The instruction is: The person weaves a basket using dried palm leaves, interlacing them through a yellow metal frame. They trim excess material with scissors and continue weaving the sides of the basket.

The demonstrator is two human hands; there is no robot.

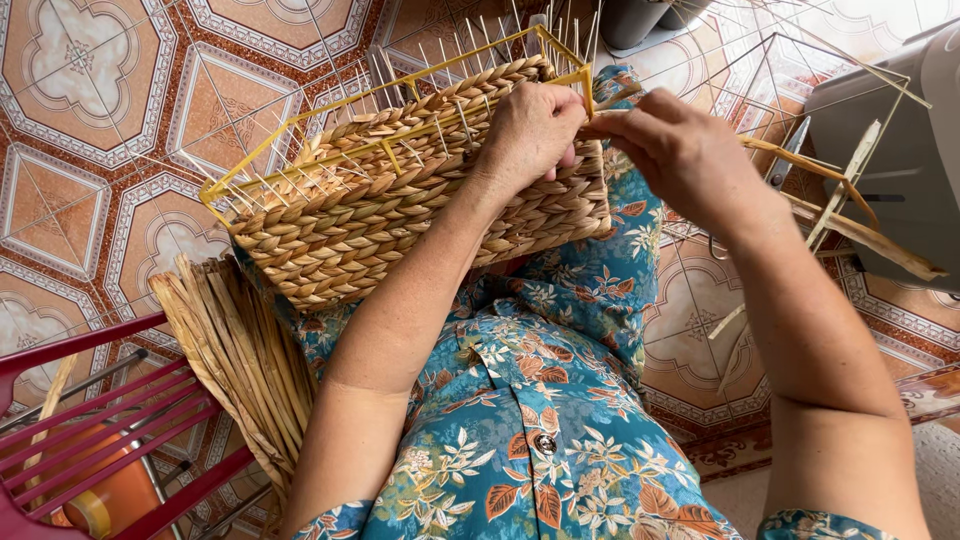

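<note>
My left hand (530, 130) lies on top of the woven basket (400, 200), a little above the middle of the frame, with the fingers curled over its far edge and pressing on the braided straw. They are bent and clamped against the weave, gripping the basket's rim. My right hand (672, 150) sits just beside it, to the right, and its fingers are pinched together on a flat strand of straw (800, 165) at the corner of the basket; the strand runs off from my hand toward the right edge of the frame.

The basket rests tilted across my lap, spreading from the centre toward the upper left. It is built on a yellow wire frame (300, 150), whose bare wires stick out above the woven rows along the top. The finished part is thick, tan, braided rows, wrapped around the sides.

A bundle of dry straw strips (240, 350) lies against my left leg, in the lower left, just beneath the basket. Beside it, in the bottom left corner, stands a red plastic chair (110, 440) with slats. My blue flowered dress (540, 400) fills the lower middle. At the upper right, an empty wire frame (790, 80) stands on the patterned floor tiles (80, 150), with a grey box (900, 130) behind it.
</note>
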